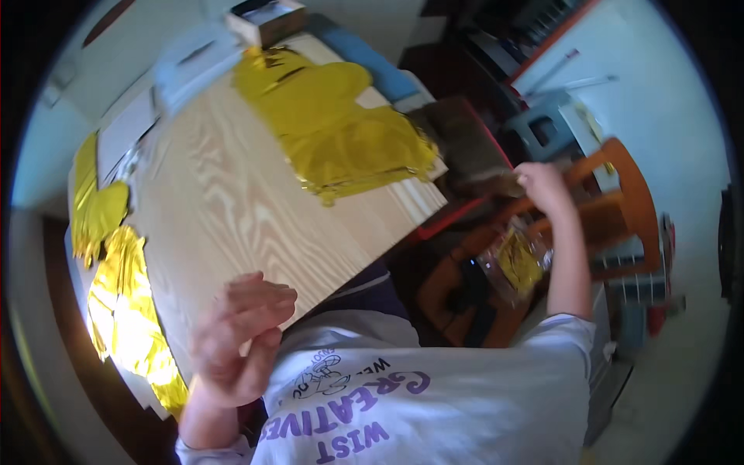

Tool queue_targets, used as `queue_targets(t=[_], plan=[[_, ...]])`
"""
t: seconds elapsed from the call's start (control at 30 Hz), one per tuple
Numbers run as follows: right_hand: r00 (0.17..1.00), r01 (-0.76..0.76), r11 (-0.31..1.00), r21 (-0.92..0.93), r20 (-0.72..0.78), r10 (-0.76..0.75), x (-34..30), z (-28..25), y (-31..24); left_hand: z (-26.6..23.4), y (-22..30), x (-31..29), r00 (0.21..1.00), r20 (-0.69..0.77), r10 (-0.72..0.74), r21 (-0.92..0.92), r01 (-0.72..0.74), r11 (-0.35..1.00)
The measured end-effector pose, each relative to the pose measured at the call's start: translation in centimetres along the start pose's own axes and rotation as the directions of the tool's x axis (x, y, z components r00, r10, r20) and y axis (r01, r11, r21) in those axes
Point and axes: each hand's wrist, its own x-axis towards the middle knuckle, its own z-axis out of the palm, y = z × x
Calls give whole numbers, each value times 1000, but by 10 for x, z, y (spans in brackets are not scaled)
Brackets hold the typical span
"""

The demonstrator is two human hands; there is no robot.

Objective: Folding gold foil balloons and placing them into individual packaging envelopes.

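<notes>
My left hand (242,337) is raised over the near edge of the wooden table (232,201). Its fingers are bent with the thumb apart, slightly blurred, and I see nothing in them. Off to the right, my right hand (542,186) reaches out past the table's corner beside a wooden chair (632,201). Those fingers are closed at the edge of something brown and blurred (500,184); what they grip cannot be made out. A pile of flat gold foil shapes (349,147), like uninflated foil balloons, lies along the table's right side.
More gold foil (128,302) hangs over the left edge, next to another piece (101,205). An open box (267,22) stands at the far end. On the chair seat are a clear packet with gold foil (518,260) and a dark object (469,306). A grey-blue stool (546,128) stands behind.
</notes>
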Motion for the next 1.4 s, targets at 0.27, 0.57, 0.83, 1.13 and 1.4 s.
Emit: queue_targets(t=[0.27,0.57,0.83,1.13,1.4], plan=[[983,52,969,-240,182,-8,136,256,-45,-78,79,37,960,-10,281,-491,-249,835],[679,-364,725,585,-366,636,114,222,-25,-118,114,-21,951,-115,286,-433,-307,847],[556,586,631,509,-818,143,32,21,-256,-145,120,-49,941,-163,296,-377,-337,863],[361,750,-27,661,-443,-821,-50,14,-557,-212,73,-195,726,-482,-490,398,680,616],[162,843,-88,530,-408,-899,-81,39,-636,-236,-16,-312,686,-480,-547,491,727,480]])
